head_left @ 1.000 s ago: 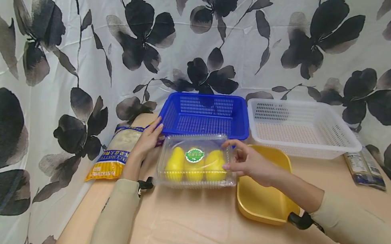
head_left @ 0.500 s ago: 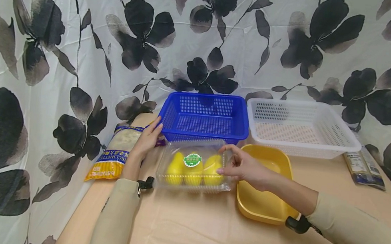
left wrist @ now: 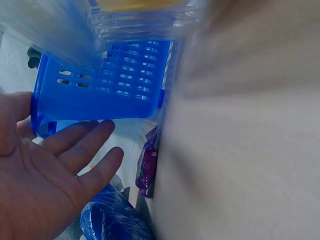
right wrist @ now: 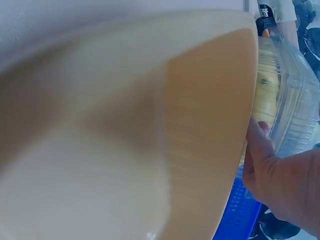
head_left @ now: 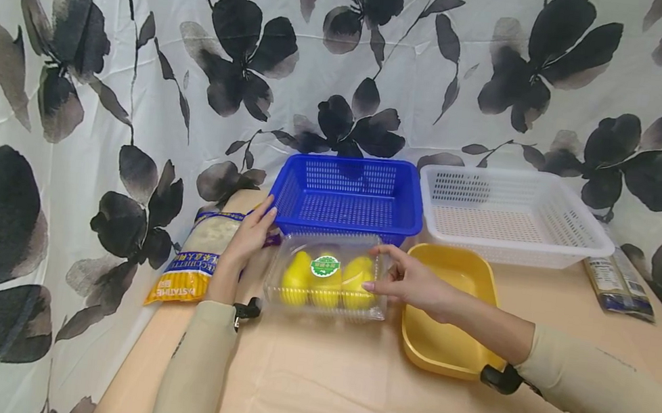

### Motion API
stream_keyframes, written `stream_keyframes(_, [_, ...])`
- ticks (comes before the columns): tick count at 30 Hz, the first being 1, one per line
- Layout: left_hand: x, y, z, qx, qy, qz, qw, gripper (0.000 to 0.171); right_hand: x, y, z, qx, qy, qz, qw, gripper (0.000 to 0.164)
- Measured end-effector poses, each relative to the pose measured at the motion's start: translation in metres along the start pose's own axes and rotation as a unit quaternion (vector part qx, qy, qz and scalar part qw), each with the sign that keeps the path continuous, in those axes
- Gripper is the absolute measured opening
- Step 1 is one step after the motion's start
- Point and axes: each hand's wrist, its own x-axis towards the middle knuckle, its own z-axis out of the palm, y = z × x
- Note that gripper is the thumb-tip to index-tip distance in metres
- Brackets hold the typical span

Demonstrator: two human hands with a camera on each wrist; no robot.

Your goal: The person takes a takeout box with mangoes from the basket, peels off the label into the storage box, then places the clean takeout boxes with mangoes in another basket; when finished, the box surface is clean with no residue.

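- Left hand (head_left: 249, 235), fingers extended, touches the left end of the blue basket (head_left: 345, 216), beside a pasta bag (head_left: 183, 275).
- Clear box (head_left: 325, 266) of yellow fruits (head_left: 326, 294) is just before that basket.
- Right hand (head_left: 420, 285) pinches the box's right side.
- Yellow tub (head_left: 452, 346) and white basket (head_left: 525, 246) stand farther right.

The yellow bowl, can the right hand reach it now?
Probably yes: the yellow bowl is uncovered and close beside the right hand. But that hand holds the clear box, so it would likely have to let go first.
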Motion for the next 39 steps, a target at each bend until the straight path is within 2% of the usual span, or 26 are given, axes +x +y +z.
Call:
stream_keyframes(4, [0.002, 0.0, 0.0, -0.006, -0.003, -0.001, 1.0, 0.058, 0.0, -0.001, -0.001, -0.028, 0.003, 0.0, 1.0, 0.076])
stream_keyframes(10, [0.002, 0.002, 0.0, -0.023, -0.008, -0.001, 0.9997, 0.058, -0.001, -0.002, -0.006, -0.04, -0.026, 0.004, 0.999, 0.079])
stream_keyframes(18, [0.0, 0.005, -0.001, -0.037, -0.012, -0.01, 0.9992, 0.059, 0.001, -0.004, -0.014, -0.109, -0.059, -0.005, 0.992, 0.077])
stream_keyframes(21, [-0.004, 0.013, -0.001, -0.047, -0.017, -0.021, 0.9985, 0.059, 0.001, -0.007, -0.016, -0.122, -0.063, -0.004, 0.991, 0.078])
stream_keyframes(26, [-0.002, 0.01, 0.0, -0.032, -0.013, -0.015, 0.9993, 0.059, 0.0, -0.011, -0.017, -0.159, -0.058, -0.004, 0.986, 0.077])
stream_keyframes(28, [0.002, 0.001, 0.0, -0.02, -0.008, -0.009, 0.9997, 0.059, 0.001, -0.012, -0.017, -0.171, -0.056, -0.008, 0.984, 0.077])
stream_keyframes(39, [-0.001, -0.001, 0.002, -0.015, -0.005, -0.012, 0.9998, 0.059, 0.004, -0.017, -0.017, -0.241, -0.059, -0.026, 0.968, 0.083])
